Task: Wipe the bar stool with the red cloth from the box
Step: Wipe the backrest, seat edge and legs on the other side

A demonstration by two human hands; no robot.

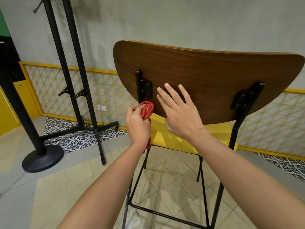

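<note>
Wiping the brown wooden backrest: left hand grips bunched red cloth, right hand braces, fingers straight; next, probably sweep rightward.

We see a red cloth, a brown wood-grain backrest, a yellow seat, black stool frame, and black-and-white patterned floor tiles.

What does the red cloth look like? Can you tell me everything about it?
The red cloth looks like soft fabric, scrunched into a wad. The left hand grips it with fingers curled round it and holds the wad against the lower left edge of the bar stool's wooden backrest, just below the black metal bracket. A loose end hangs down beside the wrist.
</note>
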